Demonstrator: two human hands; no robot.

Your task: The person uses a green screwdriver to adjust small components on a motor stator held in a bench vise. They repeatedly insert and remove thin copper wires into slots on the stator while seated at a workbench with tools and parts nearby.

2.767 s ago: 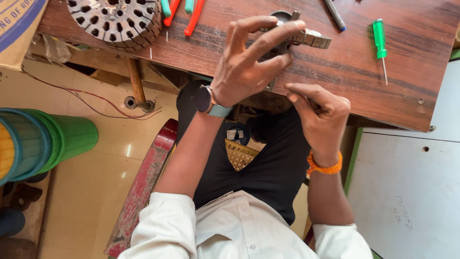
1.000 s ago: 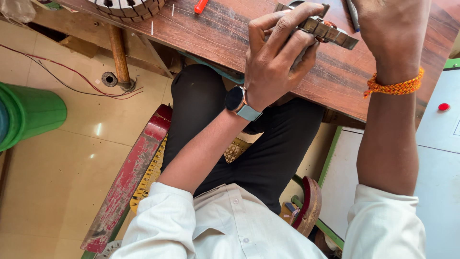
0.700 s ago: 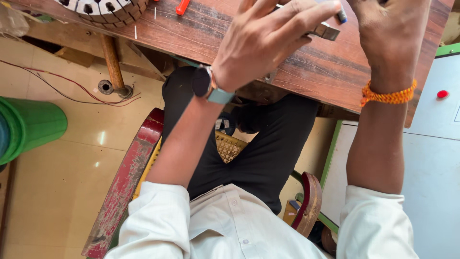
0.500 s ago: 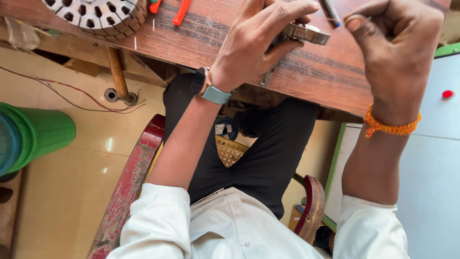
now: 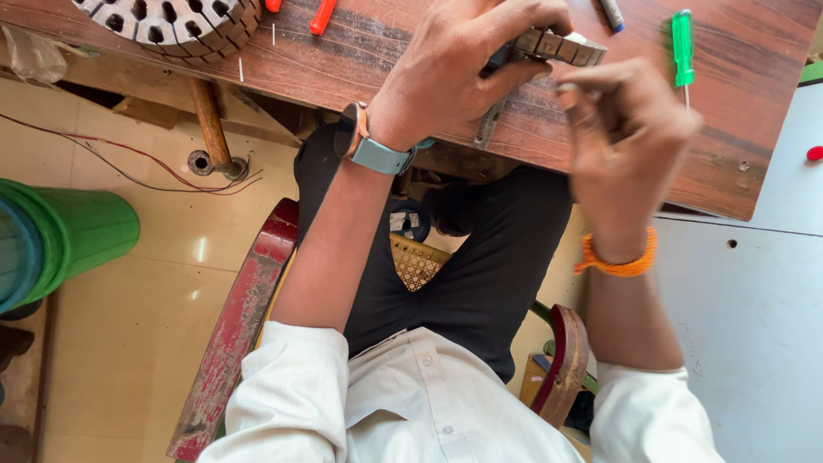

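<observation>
Wooden counter (image 5: 360, 51) runs across the top of the view, grain dark brown, edge worn. A slotted round steel core (image 5: 171, 21) lies at its far left, only partly in frame. A green screwdriver (image 5: 682, 39) lies at the right, an orange-handled tool (image 5: 323, 17) near the middle, both well apart from the work.

The left hand (image 5: 454, 73) rests over the counter edge, its fingers (image 5: 523, 17) curled and pinching a small grey metal block (image 5: 561, 47) that appears to be built of stacked thin plates. The block is held just above the counter, between the two hands.

The right hand (image 5: 626, 129) is blurred, just beside the block; its fingers look bunched together near the block's lower edge, but whether they pinch anything cannot be told.

Judgement: the block looks stiff, dense for its size and hard-edged, with smooth metal faces that could slip. It is best gripped across the long flat sides, as the left hand does, keeping skin off the plate corners.
</observation>
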